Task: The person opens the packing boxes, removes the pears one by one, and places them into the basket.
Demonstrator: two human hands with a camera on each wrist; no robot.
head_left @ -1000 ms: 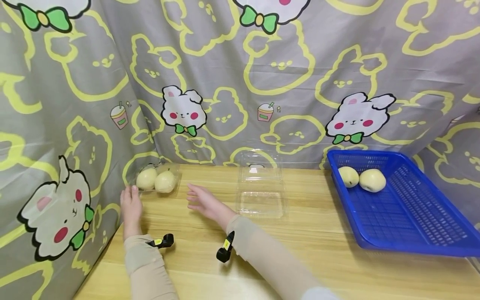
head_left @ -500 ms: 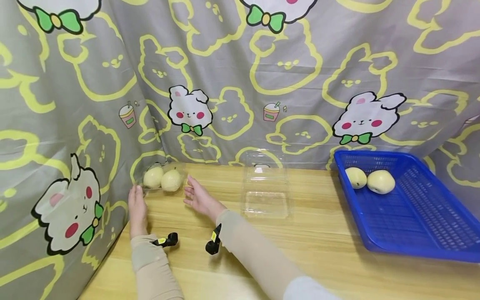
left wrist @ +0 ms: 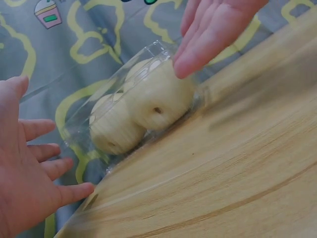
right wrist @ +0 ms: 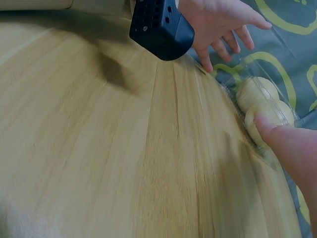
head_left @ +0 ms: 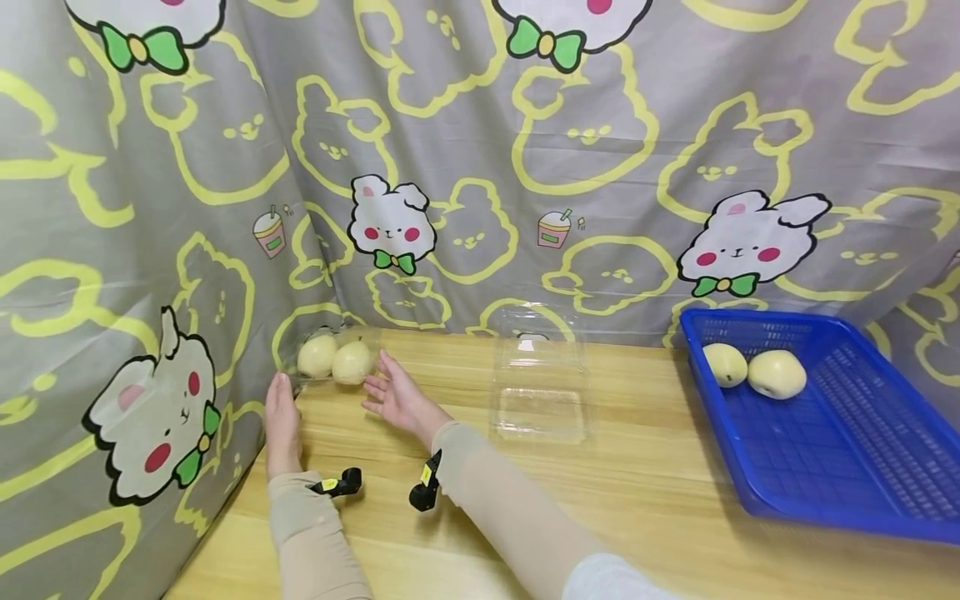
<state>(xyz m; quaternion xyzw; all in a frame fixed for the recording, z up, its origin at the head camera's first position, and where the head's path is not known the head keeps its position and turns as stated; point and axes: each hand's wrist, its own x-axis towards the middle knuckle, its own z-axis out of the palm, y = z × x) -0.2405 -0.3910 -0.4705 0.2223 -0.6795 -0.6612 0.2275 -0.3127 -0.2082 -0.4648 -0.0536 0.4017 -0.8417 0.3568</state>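
Observation:
A clear plastic box [head_left: 341, 373] stands at the back left of the table, with two pale yellow apples [head_left: 352, 363] side by side in it. Just in front of its left end is my left hand [head_left: 282, 425], fingers straight. The left wrist view shows that hand's fingers spread beside the box. My right hand [head_left: 405, 398] reaches in at the box's right end, fingers extended and fingertips right at its side. From the right wrist, my right thumb [right wrist: 275, 131] overlaps the nearer apple [right wrist: 260, 109]. Neither hand grips anything.
A second clear plastic box [head_left: 540, 412], its lid raised, stands in the middle near the curtain [head_left: 465, 150]. At right is a blue basket [head_left: 738, 467] holding two pale yellow apples [head_left: 777, 374]. The patterned curtain closes off the back and left of the wooden table [head_left: 637, 483].
My right hand has moved left, up to the right end of the box with the apples. My left hand has stayed by its left end. The whole head view has shifted slightly.

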